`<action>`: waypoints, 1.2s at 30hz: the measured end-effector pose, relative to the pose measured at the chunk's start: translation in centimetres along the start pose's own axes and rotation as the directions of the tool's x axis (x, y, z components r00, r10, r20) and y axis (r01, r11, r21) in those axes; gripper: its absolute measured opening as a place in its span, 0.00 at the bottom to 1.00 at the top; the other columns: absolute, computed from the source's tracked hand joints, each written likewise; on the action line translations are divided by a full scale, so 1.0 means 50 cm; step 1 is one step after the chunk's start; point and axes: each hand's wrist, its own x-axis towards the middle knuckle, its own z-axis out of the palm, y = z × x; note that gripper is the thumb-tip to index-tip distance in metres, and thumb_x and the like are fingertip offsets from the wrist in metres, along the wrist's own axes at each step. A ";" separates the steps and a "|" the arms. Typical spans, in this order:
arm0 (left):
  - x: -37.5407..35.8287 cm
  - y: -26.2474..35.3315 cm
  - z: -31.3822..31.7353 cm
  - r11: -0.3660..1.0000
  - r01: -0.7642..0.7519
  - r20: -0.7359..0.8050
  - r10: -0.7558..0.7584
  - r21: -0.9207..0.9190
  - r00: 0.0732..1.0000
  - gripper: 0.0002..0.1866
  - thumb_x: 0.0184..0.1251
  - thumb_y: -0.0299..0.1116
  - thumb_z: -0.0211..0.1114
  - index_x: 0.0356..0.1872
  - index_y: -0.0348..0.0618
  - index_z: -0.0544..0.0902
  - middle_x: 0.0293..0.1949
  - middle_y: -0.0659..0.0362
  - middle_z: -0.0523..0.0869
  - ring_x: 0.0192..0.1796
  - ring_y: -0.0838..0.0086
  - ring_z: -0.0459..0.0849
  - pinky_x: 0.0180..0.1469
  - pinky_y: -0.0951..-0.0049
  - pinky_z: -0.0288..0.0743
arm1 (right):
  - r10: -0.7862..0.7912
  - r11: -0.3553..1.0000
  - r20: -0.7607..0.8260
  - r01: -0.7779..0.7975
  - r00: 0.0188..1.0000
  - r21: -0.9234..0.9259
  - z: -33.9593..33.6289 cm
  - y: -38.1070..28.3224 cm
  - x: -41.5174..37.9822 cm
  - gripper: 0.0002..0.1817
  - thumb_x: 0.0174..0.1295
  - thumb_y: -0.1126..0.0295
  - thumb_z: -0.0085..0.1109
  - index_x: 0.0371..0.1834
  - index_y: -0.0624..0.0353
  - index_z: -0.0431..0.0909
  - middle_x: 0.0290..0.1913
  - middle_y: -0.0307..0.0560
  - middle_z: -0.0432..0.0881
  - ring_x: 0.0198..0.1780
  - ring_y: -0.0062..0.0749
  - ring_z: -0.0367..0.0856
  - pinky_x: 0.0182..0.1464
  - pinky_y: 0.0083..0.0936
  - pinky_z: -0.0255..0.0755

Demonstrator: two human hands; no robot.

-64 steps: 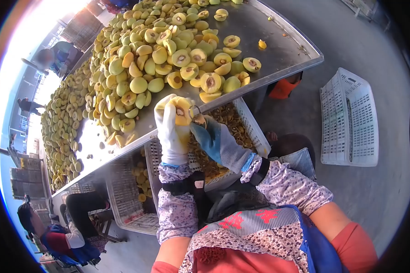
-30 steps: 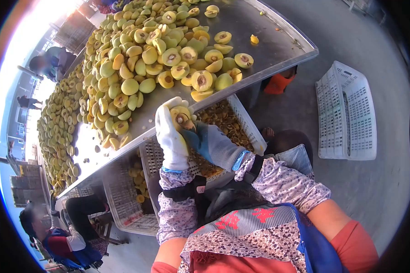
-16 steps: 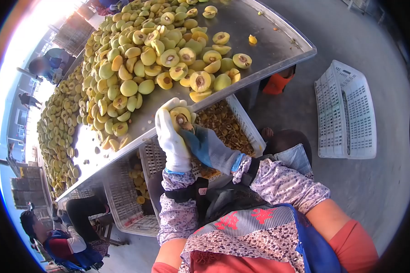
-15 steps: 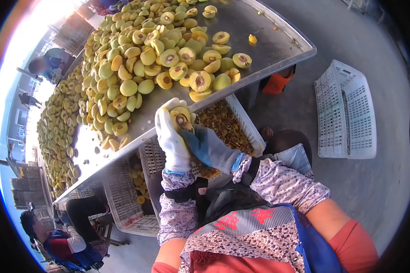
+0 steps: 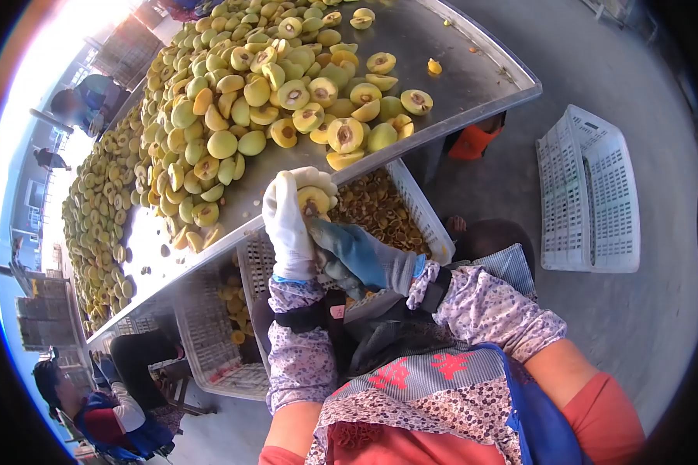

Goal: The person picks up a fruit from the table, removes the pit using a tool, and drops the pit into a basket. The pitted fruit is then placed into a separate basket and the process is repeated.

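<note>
My left hand [image 5: 288,225], in a white glove, is closed around a yellow-green peach half [image 5: 312,201], its cut face and brown centre turned up. My right hand [image 5: 358,254], in a blue-grey glove, is curled with its fingertips against the lower edge of that half. Whatever the right fingers hold, if anything, is hidden. Both hands are just off the near edge of a metal table [image 5: 411,143], which bears a large heap of whole-looking and halved peaches [image 5: 240,101]. Below the hands stands a white crate [image 5: 425,208] with brown-orange scraps inside.
Another crate [image 5: 202,349] with yellow pieces stands under the table at left. White stacked crates [image 5: 589,194] are on the floor at right. A seated person [image 5: 116,411] is at lower left, and another person [image 5: 93,101] is across the table. An orange object [image 5: 473,141] shows beneath the table corner.
My right hand has shifted slightly down and turned, its fingers now lower on the peach half. The left hand still holds the half in nearly the same place.
</note>
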 end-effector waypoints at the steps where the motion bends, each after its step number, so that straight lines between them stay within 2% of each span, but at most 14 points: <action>1: 0.004 0.006 -0.009 0.999 0.037 0.056 -0.035 -0.032 0.998 0.24 0.80 0.48 0.51 0.42 0.32 0.83 0.33 0.51 0.88 0.28 0.72 0.83 0.32 0.75 0.76 | 0.004 1.000 0.001 -0.004 1.000 -0.004 -0.005 -0.002 0.001 0.31 0.74 0.39 0.45 0.29 0.57 0.73 0.17 0.38 0.69 0.12 0.22 0.62 0.15 0.24 0.61; 3: 0.007 0.022 -0.026 0.999 0.045 0.093 -0.041 -0.031 0.995 0.28 0.80 0.49 0.50 0.34 0.31 0.85 0.27 0.50 0.87 0.24 0.72 0.82 0.31 0.75 0.77 | -0.162 0.892 0.042 0.164 0.986 -0.421 -0.016 -0.002 0.003 0.32 0.73 0.38 0.44 0.29 0.58 0.74 0.16 0.37 0.69 0.13 0.23 0.64 0.14 0.24 0.59; 4: 0.010 0.028 -0.035 0.995 0.061 0.158 -0.072 0.074 0.985 0.29 0.80 0.49 0.50 0.32 0.31 0.85 0.27 0.51 0.87 0.24 0.73 0.81 0.30 0.75 0.76 | -0.036 0.912 -0.008 0.029 0.999 -0.409 -0.013 -0.011 -0.003 0.33 0.72 0.36 0.44 0.29 0.58 0.74 0.15 0.36 0.69 0.14 0.23 0.66 0.14 0.26 0.61; 7: 0.007 0.024 -0.037 0.978 0.056 0.212 -0.100 0.203 0.972 0.29 0.80 0.48 0.52 0.29 0.32 0.86 0.27 0.50 0.87 0.24 0.74 0.81 0.27 0.78 0.74 | -0.135 0.829 -0.066 0.076 0.989 -0.554 -0.019 0.004 0.017 0.36 0.71 0.33 0.44 0.29 0.61 0.75 0.17 0.39 0.71 0.16 0.25 0.70 0.15 0.28 0.66; 11: -0.007 -0.003 -0.017 1.000 -0.002 -0.036 0.002 0.007 0.999 0.26 0.79 0.47 0.54 0.33 0.31 0.86 0.27 0.50 0.87 0.24 0.75 0.81 0.26 0.79 0.73 | -0.005 0.883 -0.112 -0.049 0.994 -0.468 0.003 -0.033 -0.012 0.39 0.69 0.31 0.43 0.30 0.63 0.75 0.19 0.42 0.72 0.17 0.28 0.73 0.16 0.29 0.71; 13: -0.007 0.004 -0.017 0.997 0.056 0.009 -0.056 0.050 0.998 0.27 0.79 0.48 0.53 0.33 0.31 0.85 0.26 0.51 0.87 0.24 0.75 0.81 0.27 0.80 0.72 | 0.078 0.863 -0.138 -0.136 0.987 -0.487 0.002 -0.045 -0.020 0.35 0.72 0.38 0.48 0.41 0.66 0.82 0.26 0.43 0.80 0.30 0.23 0.77 0.37 0.27 0.74; 17: -0.005 0.005 -0.027 0.956 0.081 0.087 -0.109 0.283 0.990 0.28 0.79 0.49 0.53 0.31 0.32 0.85 0.27 0.51 0.87 0.24 0.75 0.82 0.29 0.80 0.72 | 0.034 0.814 -0.214 -0.151 0.976 -0.561 -0.006 -0.024 -0.010 0.36 0.71 0.36 0.47 0.41 0.64 0.82 0.25 0.43 0.79 0.26 0.26 0.76 0.31 0.31 0.74; 20: 0.002 0.004 -0.026 0.962 0.036 0.139 -0.076 0.269 0.987 0.26 0.78 0.46 0.52 0.29 0.32 0.85 0.22 0.53 0.85 0.21 0.76 0.79 0.26 0.79 0.73 | 0.210 0.874 -0.126 -0.244 0.970 -0.419 -0.014 -0.034 -0.024 0.37 0.70 0.33 0.46 0.44 0.62 0.81 0.26 0.42 0.78 0.23 0.28 0.76 0.24 0.35 0.74; 22: 0.004 0.010 -0.032 0.968 0.079 0.228 -0.135 0.238 0.964 0.26 0.78 0.46 0.53 0.29 0.32 0.85 0.23 0.54 0.85 0.21 0.77 0.79 0.27 0.80 0.73 | 0.267 0.955 0.090 -0.251 0.960 -0.158 -0.019 -0.024 -0.031 0.35 0.66 0.29 0.45 0.27 0.53 0.72 0.16 0.32 0.65 0.14 0.19 0.60 0.15 0.23 0.57; 25: -0.005 0.005 -0.029 0.948 0.140 0.152 -0.189 0.284 0.970 0.26 0.77 0.46 0.52 0.29 0.32 0.85 0.23 0.54 0.86 0.21 0.76 0.80 0.27 0.79 0.73 | 0.248 0.862 -0.094 -0.264 0.964 -0.432 -0.007 -0.035 -0.032 0.36 0.67 0.29 0.44 0.35 0.57 0.76 0.22 0.39 0.73 0.18 0.27 0.73 0.18 0.29 0.70; 29: -0.011 0.002 -0.021 0.965 0.014 0.122 -0.048 0.260 0.991 0.27 0.78 0.47 0.52 0.28 0.33 0.85 0.23 0.54 0.86 0.20 0.75 0.79 0.27 0.78 0.74 | 0.228 0.888 -0.063 -0.234 0.972 -0.396 -0.008 -0.033 -0.035 0.38 0.66 0.28 0.41 0.35 0.58 0.75 0.23 0.41 0.73 0.17 0.28 0.73 0.18 0.28 0.71; 32: -0.008 0.005 -0.021 0.982 0.009 0.141 -0.036 0.191 0.989 0.27 0.78 0.46 0.51 0.29 0.32 0.85 0.22 0.54 0.86 0.19 0.76 0.78 0.28 0.78 0.73 | 0.275 0.957 0.133 -0.257 0.952 -0.139 -0.011 -0.026 -0.032 0.35 0.66 0.28 0.44 0.29 0.53 0.71 0.16 0.31 0.63 0.14 0.19 0.61 0.16 0.21 0.56; 34: -0.004 0.008 -0.025 0.974 0.010 0.209 -0.059 0.225 0.976 0.27 0.78 0.46 0.50 0.29 0.32 0.85 0.22 0.53 0.85 0.20 0.76 0.77 0.28 0.78 0.73 | 0.211 0.886 -0.103 -0.235 0.972 -0.399 0.004 -0.034 -0.033 0.37 0.67 0.28 0.41 0.32 0.56 0.74 0.21 0.39 0.71 0.15 0.26 0.68 0.15 0.28 0.66; 36: -0.004 0.002 -0.027 0.940 0.128 0.198 -0.197 0.315 0.960 0.29 0.79 0.48 0.49 0.29 0.32 0.85 0.23 0.52 0.86 0.22 0.73 0.80 0.29 0.76 0.76 | 0.202 0.887 -0.111 -0.230 0.973 -0.401 0.002 -0.027 -0.030 0.36 0.67 0.28 0.41 0.31 0.55 0.73 0.20 0.37 0.70 0.15 0.25 0.67 0.15 0.28 0.64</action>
